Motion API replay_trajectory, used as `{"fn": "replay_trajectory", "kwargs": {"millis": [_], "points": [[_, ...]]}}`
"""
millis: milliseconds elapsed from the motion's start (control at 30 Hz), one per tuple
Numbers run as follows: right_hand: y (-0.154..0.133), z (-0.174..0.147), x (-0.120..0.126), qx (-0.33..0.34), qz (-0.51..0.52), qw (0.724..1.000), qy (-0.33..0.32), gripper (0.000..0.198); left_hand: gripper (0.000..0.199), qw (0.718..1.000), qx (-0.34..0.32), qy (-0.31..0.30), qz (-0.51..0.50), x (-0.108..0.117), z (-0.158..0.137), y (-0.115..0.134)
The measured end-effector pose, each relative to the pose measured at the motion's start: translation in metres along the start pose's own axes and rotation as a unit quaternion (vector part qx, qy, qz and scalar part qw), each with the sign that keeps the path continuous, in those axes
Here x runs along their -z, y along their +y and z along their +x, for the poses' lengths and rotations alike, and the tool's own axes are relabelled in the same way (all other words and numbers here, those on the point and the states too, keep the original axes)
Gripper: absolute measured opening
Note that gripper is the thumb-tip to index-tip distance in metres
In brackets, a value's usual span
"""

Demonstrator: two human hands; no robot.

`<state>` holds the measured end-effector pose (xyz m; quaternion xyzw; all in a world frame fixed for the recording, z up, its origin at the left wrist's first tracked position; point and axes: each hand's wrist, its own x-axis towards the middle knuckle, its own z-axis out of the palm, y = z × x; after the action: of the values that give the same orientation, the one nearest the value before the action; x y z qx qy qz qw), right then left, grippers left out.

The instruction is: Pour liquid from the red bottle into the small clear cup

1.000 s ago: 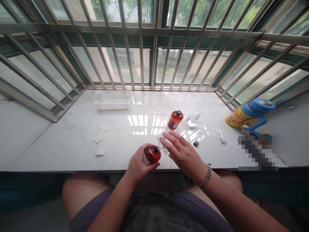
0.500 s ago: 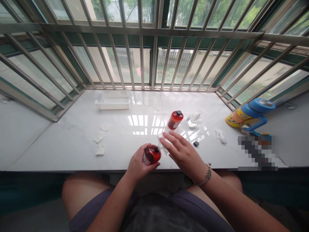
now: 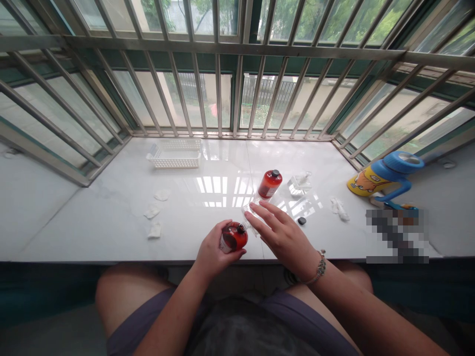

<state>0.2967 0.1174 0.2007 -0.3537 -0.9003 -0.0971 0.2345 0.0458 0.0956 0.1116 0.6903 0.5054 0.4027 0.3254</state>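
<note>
With your left hand (image 3: 212,248) gripping the red bottle (image 3: 236,238) at the near edge of the bench (image 3: 92,237) and your right hand (image 3: 280,235) over the clear bottle (image 3: 253,228) beside it, grip unclear, hold the necks aligned.

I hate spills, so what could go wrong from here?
The left hand holds the red bottle tilted, mouth by the clear bottle: liquid might dribble onto the counter. The fingers of the right hand lie nearly straight over the clear bottle, which could slip. The capped bottle just beyond might get knocked.
</note>
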Motion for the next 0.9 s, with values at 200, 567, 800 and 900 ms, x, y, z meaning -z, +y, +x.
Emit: {"fn": "replay_trajectory", "kwargs": {"millis": [200,567,800,900], "points": [[-0.0006,0.0032,0.004,0.007,-0.016,1.0,0.005,0.06,0.082,1.0,0.001,-0.004,-0.004,-0.0002,0.0003,-0.0001],[-0.0008,0.0043,0.008,0.007,-0.047,0.999,-0.019,0.059,0.082,1.0,-0.002,0.003,0.001,0.0001,-0.0003,0.0001],[-0.0006,0.0049,0.0093,0.016,-0.057,0.998,-0.024,0.054,0.081,1.0,-0.006,0.001,0.0,0.0002,0.0004,0.0008],[-0.0005,0.0052,0.0095,0.019,-0.059,0.998,-0.02,0.053,0.08,1.0,-0.005,-0.003,0.0,0.0006,0.0004,0.0006]]}}
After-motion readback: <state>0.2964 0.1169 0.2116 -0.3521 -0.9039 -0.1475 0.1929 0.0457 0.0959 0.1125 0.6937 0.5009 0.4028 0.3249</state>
